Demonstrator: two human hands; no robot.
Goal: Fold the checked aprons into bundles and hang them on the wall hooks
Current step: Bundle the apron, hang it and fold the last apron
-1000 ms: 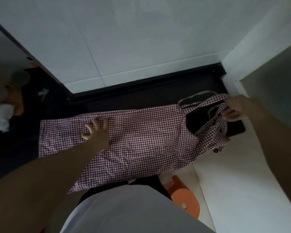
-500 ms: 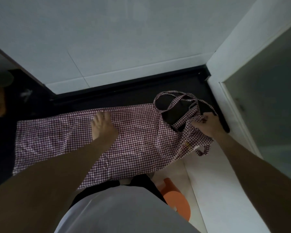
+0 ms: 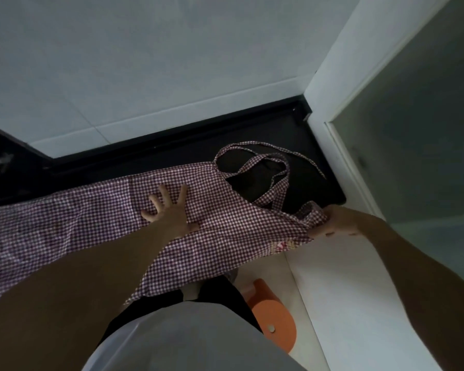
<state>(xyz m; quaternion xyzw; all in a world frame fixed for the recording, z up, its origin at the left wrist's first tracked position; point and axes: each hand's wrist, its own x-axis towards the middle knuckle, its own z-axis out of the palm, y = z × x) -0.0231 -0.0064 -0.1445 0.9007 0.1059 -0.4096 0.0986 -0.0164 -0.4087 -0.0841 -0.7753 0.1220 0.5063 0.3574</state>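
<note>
While one checked apron [image 3: 225, 228] lay spread across the dark counter [image 3: 319, 188], its long axis ran from left to right in front of the person, with the skirt trailing off to the left and the bib and straps [image 3: 268, 167] at the right end. The left hand [image 3: 172, 212] lay flat on the middle of the cloth with its fingers splayed, pinning it down. The right hand [image 3: 335, 220] sat at the bib end, its fingers curled around a gathered corner of the fabric at the counter's near edge. That hand was the nearer one to the straps, which looped loose on the counter just beyond it. Judging from this layout, the next fold would likely bring the bib end over toward the left hand, along the apron's length.

Only one apron was in view, with two hands on it. No wall hooks showed here. One orange stool [image 3: 273, 319] stood on the floor below the counter, near the person's legs.
</note>
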